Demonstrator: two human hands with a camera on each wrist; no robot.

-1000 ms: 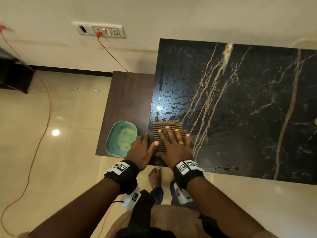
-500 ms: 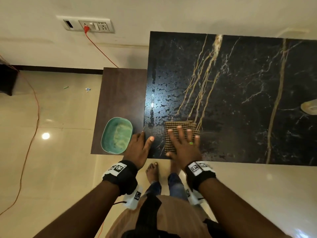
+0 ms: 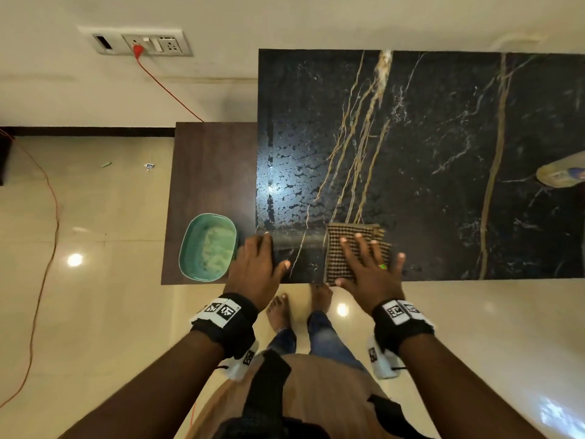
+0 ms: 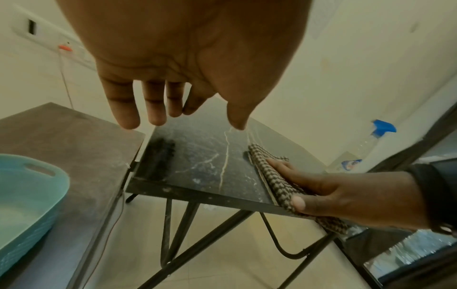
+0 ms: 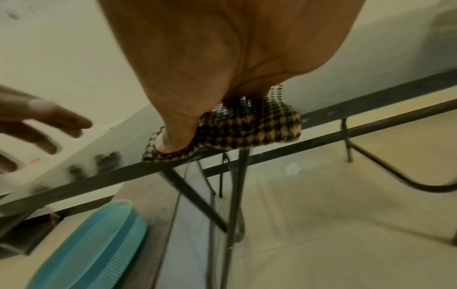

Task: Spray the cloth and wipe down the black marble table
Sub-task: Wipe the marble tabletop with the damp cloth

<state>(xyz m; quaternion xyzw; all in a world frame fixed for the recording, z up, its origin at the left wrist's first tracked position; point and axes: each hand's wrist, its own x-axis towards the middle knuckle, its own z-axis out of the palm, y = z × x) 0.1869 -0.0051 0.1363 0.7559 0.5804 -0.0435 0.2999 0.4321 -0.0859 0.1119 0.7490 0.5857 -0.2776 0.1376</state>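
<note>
The black marble table with gold veins fills the upper right of the head view. A folded brown checked cloth lies at its near edge. My right hand presses flat on the cloth with fingers spread, and the thumb lies on the cloth's overhanging edge. My left hand is at the table's near left corner, fingers straight and holding nothing. A dull wiped streak runs between the hands. The spray bottle lies at the far right of the table.
A lower brown side table adjoins the marble table's left end and carries a teal plastic basket. A red cable runs from the wall socket. Black metal legs stand under the table, and my bare feet are on the tiled floor.
My right hand has slid the cloth to the right along the near edge, leaving a wiped streak. The left hand stayed at the left corner. The spray bottle has come into view.
</note>
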